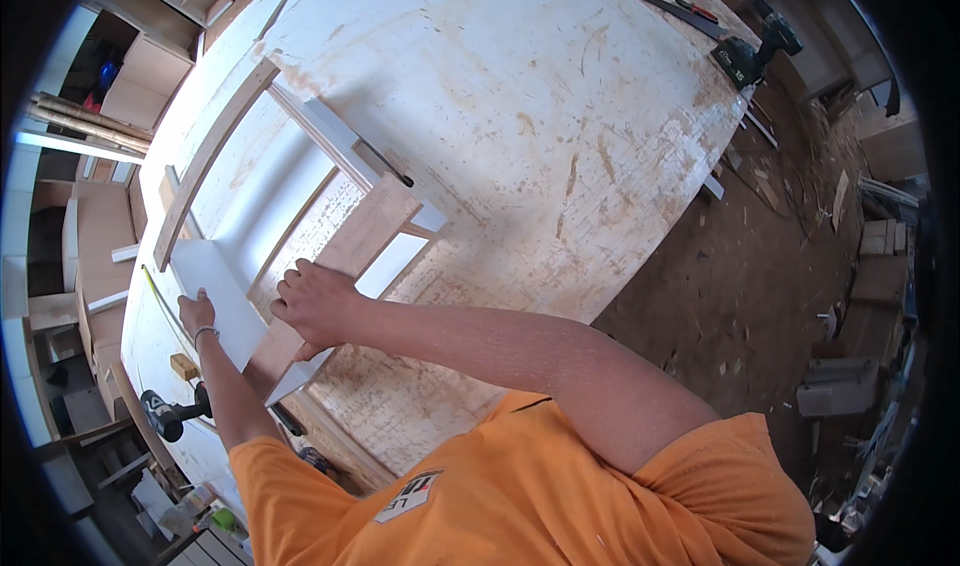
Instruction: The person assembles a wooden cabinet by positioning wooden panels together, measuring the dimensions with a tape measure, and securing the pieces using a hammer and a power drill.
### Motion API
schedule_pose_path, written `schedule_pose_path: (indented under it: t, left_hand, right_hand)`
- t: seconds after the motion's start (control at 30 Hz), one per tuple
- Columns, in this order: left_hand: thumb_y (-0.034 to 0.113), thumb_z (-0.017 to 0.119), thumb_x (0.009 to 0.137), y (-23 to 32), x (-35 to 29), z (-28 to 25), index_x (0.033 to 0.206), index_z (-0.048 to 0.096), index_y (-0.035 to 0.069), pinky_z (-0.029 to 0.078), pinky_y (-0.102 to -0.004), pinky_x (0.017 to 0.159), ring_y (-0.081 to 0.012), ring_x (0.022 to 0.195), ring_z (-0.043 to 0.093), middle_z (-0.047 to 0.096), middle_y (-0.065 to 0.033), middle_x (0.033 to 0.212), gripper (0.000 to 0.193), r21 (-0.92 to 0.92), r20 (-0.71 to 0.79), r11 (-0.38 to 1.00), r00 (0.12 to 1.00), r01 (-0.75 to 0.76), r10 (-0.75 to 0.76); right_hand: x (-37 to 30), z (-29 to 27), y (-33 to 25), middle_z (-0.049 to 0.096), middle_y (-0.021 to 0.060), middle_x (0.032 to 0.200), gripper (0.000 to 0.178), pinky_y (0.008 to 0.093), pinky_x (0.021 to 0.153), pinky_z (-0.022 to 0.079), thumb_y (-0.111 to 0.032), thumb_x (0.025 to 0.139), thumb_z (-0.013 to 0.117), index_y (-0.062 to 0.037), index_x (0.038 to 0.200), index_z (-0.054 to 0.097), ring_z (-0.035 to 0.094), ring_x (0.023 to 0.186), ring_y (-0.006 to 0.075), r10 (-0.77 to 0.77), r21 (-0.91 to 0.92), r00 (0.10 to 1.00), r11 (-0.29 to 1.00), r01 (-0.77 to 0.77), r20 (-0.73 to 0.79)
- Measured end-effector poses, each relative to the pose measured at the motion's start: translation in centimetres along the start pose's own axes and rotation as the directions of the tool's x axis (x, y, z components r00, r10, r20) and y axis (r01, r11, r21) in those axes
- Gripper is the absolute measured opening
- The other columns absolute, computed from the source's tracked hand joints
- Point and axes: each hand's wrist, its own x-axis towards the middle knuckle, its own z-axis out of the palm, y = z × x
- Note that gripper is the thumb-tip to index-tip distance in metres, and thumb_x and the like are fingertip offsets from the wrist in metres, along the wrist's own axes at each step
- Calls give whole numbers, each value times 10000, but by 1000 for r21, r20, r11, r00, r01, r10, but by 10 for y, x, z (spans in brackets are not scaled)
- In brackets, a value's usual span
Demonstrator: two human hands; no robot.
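A wood-and-white frame lies on the worktable in front of me. My right hand (318, 306) is closed over a flat brown wooden board (370, 228) along the frame's near side, fingers over its far edge and thumb at its near edge. My left hand (197, 313) holds the outer edge of a white panel (215, 281) at the frame's left end, its thumb showing and its other fingers mostly hidden. A second wooden strip (218, 156) runs along the far left side. A white rail (318, 138) joins the two at the far end.
The stained white worktable (520, 146) spreads away to the right. A cordless drill (755, 46) stands at its far right corner near a handsaw (672, 12). Another drill (172, 414) lies left of my left forearm, by a small wood block (184, 367). Debris litters the floor (690, 286).
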Motion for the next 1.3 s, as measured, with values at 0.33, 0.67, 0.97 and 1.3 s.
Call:
schedule_pose_path:
  t: [0.33, 0.67, 0.97, 1.3]
  left_hand:
    - [350, 706, 911, -5, 38, 13, 1145, 569, -54, 517, -486, 954, -457, 1091, 648, 663, -302, 1151, 486, -13, 7, 1000, 1000, 12, -11]
    - [370, 694, 916, -12, 73, 23, 1189, 573, -83, 497, -485, 984, -454, 1129, 631, 641, -321, 1197, 543, 9, 29, 1000, 1000, 3, -3]
    - [357, 698, 906, -14, 87, 26, 1198, 578, -82, 498, -475, 983, -449, 1120, 637, 649, -304, 1197, 541, -26, 40, 1000, 999, -6, 7]
    - [385, 719, 883, -16, 99, 30, 1161, 590, -138, 510, -470, 965, -460, 1099, 649, 656, -338, 1155, 606, -35, 10, 996, 997, -77, 77]
  right_hand:
    - [32, -3, 9, 695, 118, 1026, 739, 380, 944, 433, -656, 717, 761, -34, 1096, 639, 641, 1012, 265, 6, 66, 993, 998, -14, 116]
    - [50, 3, 20, 713, 121, 990, 733, 386, 900, 480, -664, 680, 779, -34, 1038, 665, 665, 975, 284, -20, 99, 995, 995, 10, 101]
    - [61, 4, 24, 712, 117, 1002, 743, 382, 917, 485, -683, 692, 766, -45, 1061, 666, 663, 981, 279, -14, 75, 994, 997, 6, 107]
    - [69, 3, 29, 719, 99, 951, 741, 376, 885, 488, -689, 692, 760, -39, 1037, 674, 678, 937, 271, -26, 49, 996, 999, 22, 88]
